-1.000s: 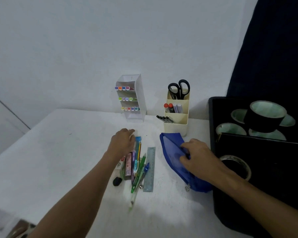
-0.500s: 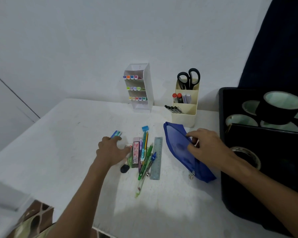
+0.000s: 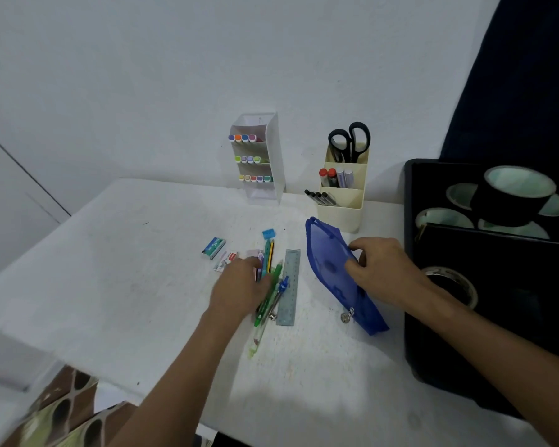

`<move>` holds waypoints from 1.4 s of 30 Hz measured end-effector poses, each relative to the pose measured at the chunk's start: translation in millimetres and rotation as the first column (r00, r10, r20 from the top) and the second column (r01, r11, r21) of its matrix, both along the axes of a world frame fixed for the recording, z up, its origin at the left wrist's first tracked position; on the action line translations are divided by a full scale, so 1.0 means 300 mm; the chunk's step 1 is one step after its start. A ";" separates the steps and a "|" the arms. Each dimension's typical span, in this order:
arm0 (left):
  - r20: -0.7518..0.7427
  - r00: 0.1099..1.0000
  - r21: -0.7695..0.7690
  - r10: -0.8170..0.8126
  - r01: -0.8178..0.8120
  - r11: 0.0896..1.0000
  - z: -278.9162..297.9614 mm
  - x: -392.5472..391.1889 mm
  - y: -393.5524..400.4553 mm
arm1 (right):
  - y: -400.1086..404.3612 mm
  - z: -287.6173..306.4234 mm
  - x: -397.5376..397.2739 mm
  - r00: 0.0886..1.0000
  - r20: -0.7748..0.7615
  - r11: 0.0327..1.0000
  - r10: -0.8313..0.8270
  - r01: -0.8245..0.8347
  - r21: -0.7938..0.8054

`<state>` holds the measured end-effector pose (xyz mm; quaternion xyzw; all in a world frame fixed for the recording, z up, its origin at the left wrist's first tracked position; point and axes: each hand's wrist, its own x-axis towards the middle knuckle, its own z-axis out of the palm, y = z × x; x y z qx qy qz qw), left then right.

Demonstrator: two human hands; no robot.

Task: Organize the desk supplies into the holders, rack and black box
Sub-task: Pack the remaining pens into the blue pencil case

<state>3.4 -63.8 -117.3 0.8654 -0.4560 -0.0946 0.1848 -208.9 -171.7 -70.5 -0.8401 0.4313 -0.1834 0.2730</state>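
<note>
Left hand (image 3: 239, 287) lies palm-down on the loose cluster of pens and pencils (image 3: 267, 285) mid white table (image 3: 126, 269), fingers curled over them; whether it grips one, I cannot tell. Right hand (image 3: 380, 269) pinches the flat blue zip pouch (image 3: 328, 262) beside the black box (image 3: 497, 317). A grey ruler (image 3: 290, 285) lies between. Behind stand the white marker rack (image 3: 265, 162) and the cream holder (image 3: 344, 191).

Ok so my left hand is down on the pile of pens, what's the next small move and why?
Probably close the left hand around a few pens from the loose pile of pens and pencils and lift them toward the cream tiered plastic holder. The hand already rests on the pile, the holder's front tier has room, and the right hand is busy steadying the blue zip pouch.
</note>
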 end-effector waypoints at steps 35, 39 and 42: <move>-0.697 0.717 -0.139 -0.012 -0.118 0.983 0.280 -0.152 -0.219 | -0.024 -0.002 0.008 0.999 -0.046 0.993 0.004 0.001 0.119; -0.679 0.732 0.026 0.056 -0.052 0.998 0.243 -0.206 -0.254 | -0.023 0.006 0.005 0.999 -0.039 0.996 0.033 -0.029 0.086; -0.637 0.769 0.036 0.054 -0.040 0.999 0.208 -0.234 -0.295 | -0.025 0.008 0.002 0.999 -0.030 0.995 0.046 -0.043 0.090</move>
